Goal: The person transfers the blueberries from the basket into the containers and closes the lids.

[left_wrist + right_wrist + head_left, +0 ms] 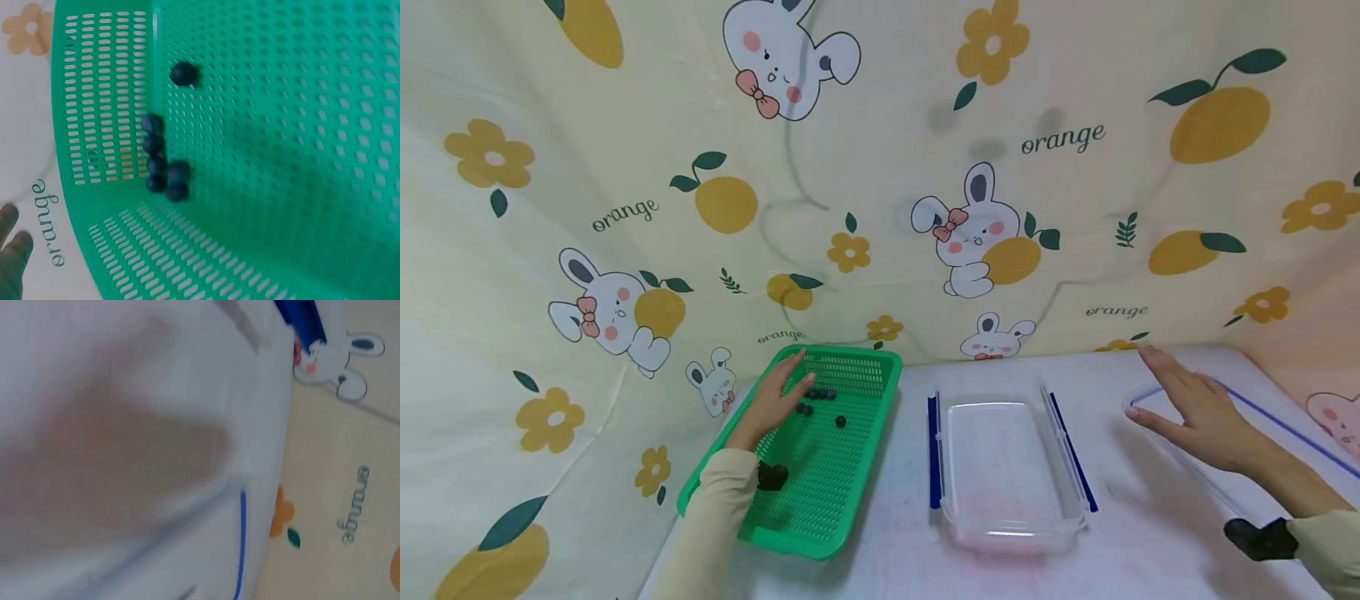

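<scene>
Over the left side of a green plastic basket (868,467), my left hand (772,404) hovers with its fingers extended and nothing in them. Several dark round berries that look like blueberries (183,74) lie on the basket floor, mostly clustered along one end wall in the left wrist view. My right hand (1206,421) is held above a clear lid (1292,417) with a blue rim, its fingers straight and thumb spread, holding nothing. Between the hands stands a clear plastic box (1003,467), its blue-edged side flaps folded outward. The right wrist view is largely filled by a blurred hand.
A white cloth (917,550) covers the table under the basket, box and lid. Behind it rises a cream curtain (880,167) printed with rabbits, oranges and flowers. Dark wrist straps (1261,539) sit on both forearms.
</scene>
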The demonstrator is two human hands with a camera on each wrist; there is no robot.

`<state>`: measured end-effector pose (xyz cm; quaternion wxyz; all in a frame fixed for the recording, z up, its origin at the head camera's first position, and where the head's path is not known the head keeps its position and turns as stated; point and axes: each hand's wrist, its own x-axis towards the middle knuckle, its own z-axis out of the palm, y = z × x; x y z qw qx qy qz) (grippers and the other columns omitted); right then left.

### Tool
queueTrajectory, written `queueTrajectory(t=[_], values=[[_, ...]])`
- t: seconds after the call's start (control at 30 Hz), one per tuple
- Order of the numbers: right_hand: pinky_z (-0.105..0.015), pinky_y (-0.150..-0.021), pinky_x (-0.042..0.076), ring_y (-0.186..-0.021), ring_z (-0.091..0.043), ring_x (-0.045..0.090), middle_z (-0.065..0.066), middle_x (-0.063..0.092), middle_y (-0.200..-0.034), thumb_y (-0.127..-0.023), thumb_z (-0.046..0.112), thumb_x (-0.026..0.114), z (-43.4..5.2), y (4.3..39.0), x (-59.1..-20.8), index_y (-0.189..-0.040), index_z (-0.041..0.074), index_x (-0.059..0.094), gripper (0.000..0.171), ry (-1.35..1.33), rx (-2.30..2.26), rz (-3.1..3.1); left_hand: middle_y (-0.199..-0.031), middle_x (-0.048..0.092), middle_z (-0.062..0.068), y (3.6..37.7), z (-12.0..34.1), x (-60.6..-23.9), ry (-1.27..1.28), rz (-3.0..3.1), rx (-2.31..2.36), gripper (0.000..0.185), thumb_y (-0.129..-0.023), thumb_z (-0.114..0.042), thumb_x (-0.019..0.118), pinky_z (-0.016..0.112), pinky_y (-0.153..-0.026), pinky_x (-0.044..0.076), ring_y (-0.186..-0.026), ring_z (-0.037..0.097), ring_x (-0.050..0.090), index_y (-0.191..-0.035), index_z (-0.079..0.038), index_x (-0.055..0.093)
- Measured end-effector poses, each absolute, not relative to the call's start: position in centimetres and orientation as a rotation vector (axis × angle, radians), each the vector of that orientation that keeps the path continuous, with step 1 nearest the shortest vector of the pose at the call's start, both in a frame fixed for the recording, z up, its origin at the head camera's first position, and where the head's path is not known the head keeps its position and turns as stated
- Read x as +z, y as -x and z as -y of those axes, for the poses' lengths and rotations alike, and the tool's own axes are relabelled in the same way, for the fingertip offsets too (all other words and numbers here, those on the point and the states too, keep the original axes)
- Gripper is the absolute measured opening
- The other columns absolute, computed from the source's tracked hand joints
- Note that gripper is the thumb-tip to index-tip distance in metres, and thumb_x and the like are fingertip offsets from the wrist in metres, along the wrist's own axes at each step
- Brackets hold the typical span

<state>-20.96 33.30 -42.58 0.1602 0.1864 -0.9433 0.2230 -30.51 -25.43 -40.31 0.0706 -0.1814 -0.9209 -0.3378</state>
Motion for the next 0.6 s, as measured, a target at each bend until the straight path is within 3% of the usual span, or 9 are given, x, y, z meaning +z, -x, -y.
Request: queueTrajectory(t=[0.23,0.37,0.43,0.6], values=[[-0.069,-0.106,0.004,-0.140,-0.048,0.012,-0.023,0.011,-0.158,-0.091,0.022,0.066,-31.0,20.1,-43.4,-0.157,0.011,0.008,0.088,-0.623,0.853,2.623,-0.145,0.041,0.021,31.4,24.1,-41.2,0.267,2.686,-1.416,0.055,-0.100,-0.036,0.054,0.057,-0.098,0.039,-0.126,0.041,0.044,-0.146,-0.008,0.042],[-0.046,-0.114,0.002,-0.140,-0.047,0.013,-0.027,0.014,-0.156,-0.090,0.017,0.067,-29.8,19.5,-44.2,-0.157,0.015,0.010,0.087,-0.655,0.971,2.582,-0.134,0.050,0.022,31.9,23.5,-42.2,0.181,2.648,-1.494,0.048,-0.100,-0.028,0.056,0.052,-0.094,0.044,-0.119,0.038,0.050,-0.141,-0.005,0.048],[-0.032,-0.113,0.002,-0.142,-0.039,0.013,-0.027,0.015,-0.155,-0.090,0.015,0.067,-29.3,19.2,-44.8,-0.157,0.017,0.011,0.087,-0.661,1.002,2.562,-0.127,0.055,0.021,32.1,23.3,-42.8,0.166,2.636,-1.512,0.044,-0.099,-0.024,0.058,0.050,-0.091,0.046,-0.114,0.037,0.053,-0.137,-0.003,0.051],[-0.019,-0.107,0.002,-0.141,-0.005,0.006,-0.022,0.016,-0.157,-0.090,0.010,0.065,-28.2,18.5,-46.5,-0.157,0.018,0.013,0.085,-0.661,1.091,2.526,-0.116,0.057,0.019,32.4,22.7,-44.4,0.132,2.621,-1.660,0.038,-0.098,-0.018,0.061,0.048,-0.091,0.048,-0.110,0.040,0.055,-0.131,0.000,0.056]])
